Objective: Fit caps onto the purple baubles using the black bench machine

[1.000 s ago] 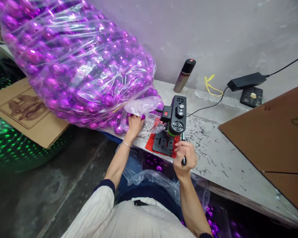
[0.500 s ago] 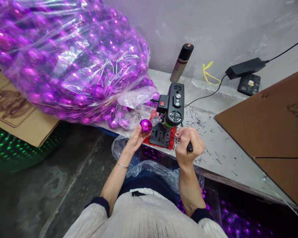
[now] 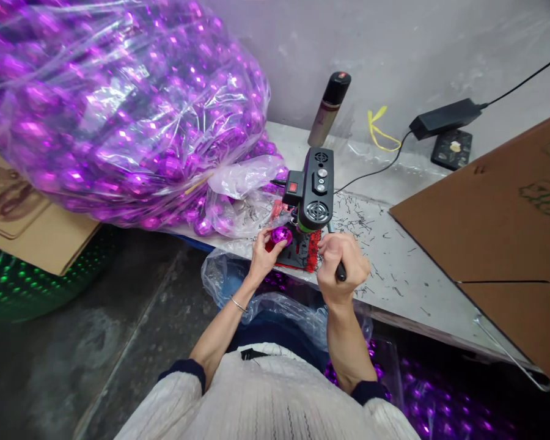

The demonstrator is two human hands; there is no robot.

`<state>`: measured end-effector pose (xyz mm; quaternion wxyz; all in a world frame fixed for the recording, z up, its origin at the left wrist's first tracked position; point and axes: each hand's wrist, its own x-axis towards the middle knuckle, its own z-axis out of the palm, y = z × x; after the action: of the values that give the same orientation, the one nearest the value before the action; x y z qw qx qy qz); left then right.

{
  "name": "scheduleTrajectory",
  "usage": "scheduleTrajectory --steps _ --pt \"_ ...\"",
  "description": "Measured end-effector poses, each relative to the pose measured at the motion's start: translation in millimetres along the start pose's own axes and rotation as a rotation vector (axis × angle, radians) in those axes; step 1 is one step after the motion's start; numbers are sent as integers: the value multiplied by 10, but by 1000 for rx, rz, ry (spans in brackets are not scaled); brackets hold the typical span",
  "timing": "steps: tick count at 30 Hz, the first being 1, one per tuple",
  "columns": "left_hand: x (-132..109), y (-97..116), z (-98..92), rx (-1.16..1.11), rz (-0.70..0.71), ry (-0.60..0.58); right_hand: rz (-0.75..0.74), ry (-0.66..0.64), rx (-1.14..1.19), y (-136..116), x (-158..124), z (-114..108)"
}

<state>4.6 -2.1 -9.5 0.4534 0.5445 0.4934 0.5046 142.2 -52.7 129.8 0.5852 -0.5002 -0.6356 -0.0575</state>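
Note:
Between the thumb and fingers of my left hand (image 3: 264,256) is a shiny purple faceted ball (image 3: 282,236). The ball is beside the head of a small black machine (image 3: 318,189) with round vents, buttons and a red switch. My right hand (image 3: 343,266) is wrapped round a black-ended lever handle (image 3: 341,272) at the machine's right side. Under the machine lies a black slotted base plate (image 3: 286,256) on a red mat (image 3: 312,256). Whether the ball touches the machine is hard to tell.
A large clear bag of purple balls (image 3: 132,122) fills the left. A spray can (image 3: 330,110), a yellow tie (image 3: 382,131) and a black power adapter (image 3: 445,119) lie behind. A cardboard box (image 3: 495,226) stands right. Small dark bits litter the white table (image 3: 394,269).
My left hand has carried the purple ball rightward, in against the machine's head. My right hand stays on the lever handle, and the whole view has shifted slightly.

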Motion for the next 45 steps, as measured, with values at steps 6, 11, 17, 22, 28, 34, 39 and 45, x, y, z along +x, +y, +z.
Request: scheduleTrajectory --steps 6,11,17,22,28,34,39,45 --pt "-19 -79 77 342 127 37 -24 -3 -8 0 -19 -3" --pt "26 -6 68 457 232 -88 -38 1 2 1 -22 -1" --pt "16 51 59 504 316 -157 -57 -14 -10 -1 -37 -16" --pt "41 -60 90 429 328 -153 -98 -23 -47 -13 -39 -29" --pt "58 -162 113 415 336 -154 -94 4 -47 106 -263 50" --pt "37 -144 120 376 320 -151 -133 96 -37 330 -580 228" --pt "37 -112 125 338 295 -159 -120 161 -9 384 -640 317" --pt "45 -98 141 311 290 -165 -69 215 54 415 -690 389"
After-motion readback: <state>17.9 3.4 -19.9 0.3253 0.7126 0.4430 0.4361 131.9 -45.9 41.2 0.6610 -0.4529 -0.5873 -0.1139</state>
